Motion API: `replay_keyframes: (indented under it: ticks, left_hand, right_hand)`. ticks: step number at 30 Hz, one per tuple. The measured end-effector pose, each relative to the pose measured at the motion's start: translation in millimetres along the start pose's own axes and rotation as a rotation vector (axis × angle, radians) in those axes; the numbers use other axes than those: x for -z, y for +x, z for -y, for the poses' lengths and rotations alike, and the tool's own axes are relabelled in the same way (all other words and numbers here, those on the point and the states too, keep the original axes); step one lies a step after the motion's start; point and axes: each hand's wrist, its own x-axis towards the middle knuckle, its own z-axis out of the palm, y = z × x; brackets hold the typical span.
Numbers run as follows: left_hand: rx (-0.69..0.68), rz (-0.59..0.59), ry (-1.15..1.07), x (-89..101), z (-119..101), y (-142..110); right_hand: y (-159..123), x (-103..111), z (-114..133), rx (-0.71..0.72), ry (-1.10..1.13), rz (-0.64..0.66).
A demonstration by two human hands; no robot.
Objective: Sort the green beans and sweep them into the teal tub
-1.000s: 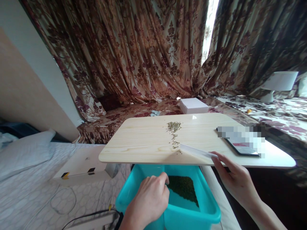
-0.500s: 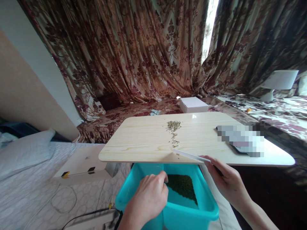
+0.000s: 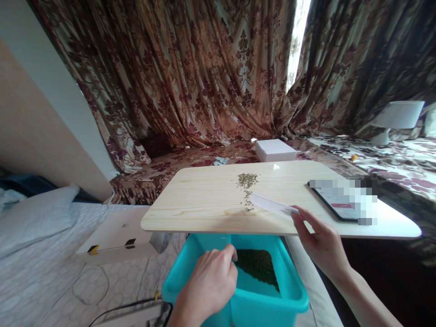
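Right hand (image 3: pixel 322 245) pinches one end of a thin white card (image 3: pixel 272 205), whose free edge rests on the counter (image 3: pixel 204 200) just beside a loose trail of small green grains (image 3: pixel 248 187). The trail runs from a denser patch toward the far edge of the counter down to a few stragglers close to the near edge. Left hand (image 3: pixel 209 284) is curled over the near-left rim of a turquoise bin (image 3: pixel 289 299), fingers closed on the wall; the bin sits below the near edge of the counter and holds a dark heap of the same grains against its far side.

Risks, as judged from this arrangement. The bin's mouth spans only part of the near edge, so grains pushed off at a slant may miss it and fall onto the bed (image 3: pixel 51 272) or the white box (image 3: pixel 119 231) to the left. A fast stroke of the card may flick grains over the rim. If the left hand slackens, the bin may tip or slide away. A phone (image 3: pixel 335 202) lies near the right edge of the counter, within reach of a wide sweep.
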Motion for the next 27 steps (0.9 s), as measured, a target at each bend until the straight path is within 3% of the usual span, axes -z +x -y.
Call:
replay_keyframes:
  ticks: [8, 27]
  left_hand:
    - [0.005, 0.002, 0.009, 0.9, 0, -1]
    - [0.002, -0.001, 0.022, 1.7, 0, 0]
  right_hand:
    - [5, 0, 9, 0.128, -0.055, 0.057]
    - [8, 3, 21, 0.18, -0.062, 0.155]
